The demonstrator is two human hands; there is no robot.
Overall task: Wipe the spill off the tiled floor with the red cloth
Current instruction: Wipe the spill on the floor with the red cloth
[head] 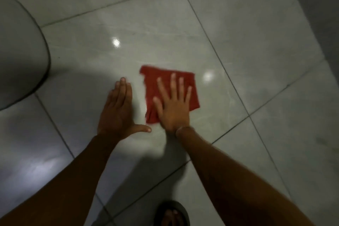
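The red cloth (170, 91) lies flat on the glossy grey tiled floor (256, 42), a roughly square, slightly rumpled piece, its edges blurred. The right hand (174, 108) presses down on its near half, fingers (173, 82) spread wide. The left hand (118, 110) rests flat on the floor just beside the cloth, fingers together, thumb stuck out toward it.

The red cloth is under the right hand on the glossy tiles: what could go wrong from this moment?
1. The right hand lies flat on the red cloth, not gripping it, so the cloth may bunch or slide out.
2. The left hand rests on the bare tiled floor beside the cloth; if that shiny tile is wet, it could slip.
3. The sandalled foot stands near and may tread moisture around.
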